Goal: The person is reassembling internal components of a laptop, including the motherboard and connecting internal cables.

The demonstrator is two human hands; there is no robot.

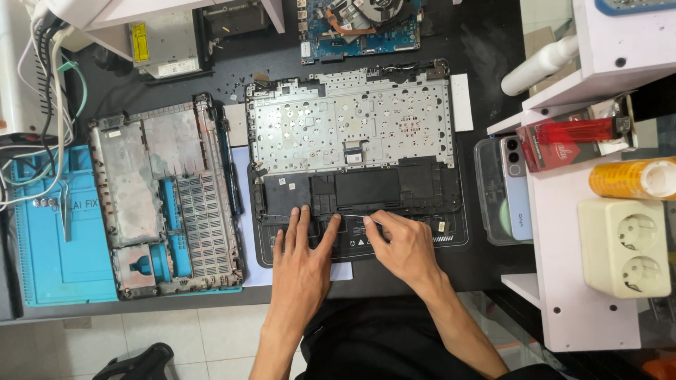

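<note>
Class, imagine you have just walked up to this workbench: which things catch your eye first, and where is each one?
First, the opened laptop palmrest at centre, its metal keyboard backplate exposed, with the left hand flat on its lower edge and the right hand pinching a thin tool beside it. To the left lies the removed bottom cover, partly over a bright blue repair mat. On the white shelf at right sits a red lighter.

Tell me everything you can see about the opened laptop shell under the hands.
The laptop shell lies flat, inside up, on a dark mat. Its upper half is a silvery perforated metal plate, the lower half black plastic panels. The left hand rests fingers spread on the lower edge; the right hand pinches a thin tool there.
</note>
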